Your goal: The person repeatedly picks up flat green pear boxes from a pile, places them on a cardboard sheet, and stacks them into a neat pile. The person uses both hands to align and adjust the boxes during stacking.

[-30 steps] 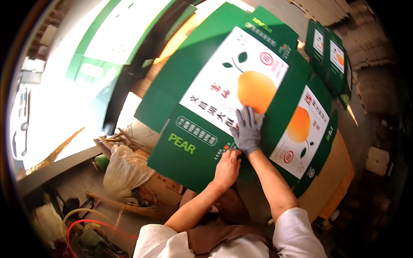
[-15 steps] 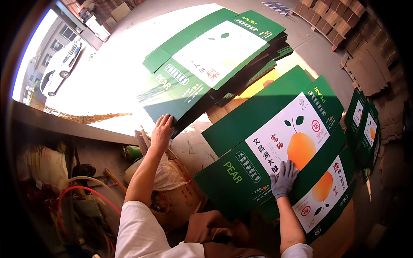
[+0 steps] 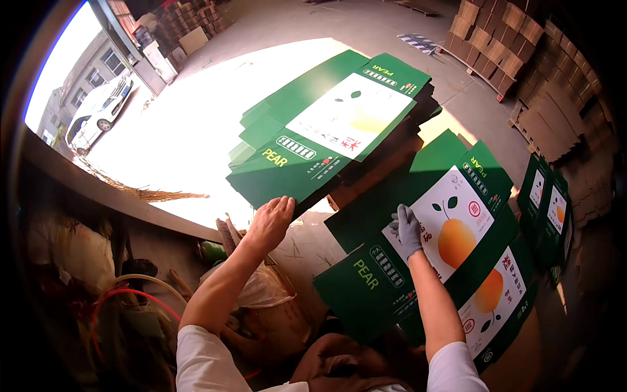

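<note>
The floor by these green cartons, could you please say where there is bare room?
Bare floor lies between the left carton stack and the loaded pallet; the sunlit patch between stack and straw bundle looks free despite glare. Below the left hand, a plastic bag and red hose crowd it.

- We see a wooden pallet (image 3: pixel 471 73) on the grey floor (image 3: pixel 294 26).
- On the pallet we see brown cardboard (image 3: pixel 488 47).
- We see green cartons (image 3: pixel 457 242) on a brown surface (image 3: pixel 520 353).

Warehouse-like workshop, stacked flat green cartons (image 3: pixel 326 124), brown cardboard (image 3: pixel 491 40) piled on a pallet (image 3: pixel 473 71), bare floor (image 3: pixel 366 29)
</note>
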Motion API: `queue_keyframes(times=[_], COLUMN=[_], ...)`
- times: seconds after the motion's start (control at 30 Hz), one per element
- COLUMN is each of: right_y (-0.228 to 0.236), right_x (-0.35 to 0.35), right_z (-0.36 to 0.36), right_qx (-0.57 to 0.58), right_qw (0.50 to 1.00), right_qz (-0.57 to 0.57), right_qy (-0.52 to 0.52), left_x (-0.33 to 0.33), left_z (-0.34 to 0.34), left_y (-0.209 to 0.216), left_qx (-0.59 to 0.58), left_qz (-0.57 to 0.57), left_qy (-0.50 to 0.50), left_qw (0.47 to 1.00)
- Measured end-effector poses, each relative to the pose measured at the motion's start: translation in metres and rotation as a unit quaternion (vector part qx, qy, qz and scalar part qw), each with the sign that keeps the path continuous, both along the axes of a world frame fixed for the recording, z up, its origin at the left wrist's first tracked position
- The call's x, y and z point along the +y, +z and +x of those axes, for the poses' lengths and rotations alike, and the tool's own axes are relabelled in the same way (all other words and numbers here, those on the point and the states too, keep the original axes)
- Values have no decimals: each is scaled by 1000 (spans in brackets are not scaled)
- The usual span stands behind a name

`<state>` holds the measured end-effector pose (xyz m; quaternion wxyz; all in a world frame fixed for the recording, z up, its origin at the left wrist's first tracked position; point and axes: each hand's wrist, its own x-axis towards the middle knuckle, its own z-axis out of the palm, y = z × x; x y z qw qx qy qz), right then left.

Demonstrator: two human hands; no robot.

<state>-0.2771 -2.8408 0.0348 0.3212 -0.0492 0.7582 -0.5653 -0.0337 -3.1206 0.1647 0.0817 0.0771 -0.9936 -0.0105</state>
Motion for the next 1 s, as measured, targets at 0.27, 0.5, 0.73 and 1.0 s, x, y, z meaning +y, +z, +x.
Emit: queue_keyframes(times=[0.27, 0.5, 0.73, 1.0], right_y=[33, -30, -62, 2], right_x=[-27, 178, 201, 281], right_z=[-3, 101, 54, 60], right_qx=[-91, -70, -7, 200], right_qw=[951, 915, 947, 937], right_qz=[-222, -167, 42, 153], right_qy=[-197, -359, -317, -243], left_x=[179, 278, 298, 371], left_z=[100, 174, 132, 87], left_y=[-1, -87, -99, -143], left_qx=[-25, -114, -128, -118], left_qz=[117, 239, 313, 239], left_qy=[-28, -150, -133, -146], left_qw=[992, 952, 932, 953])
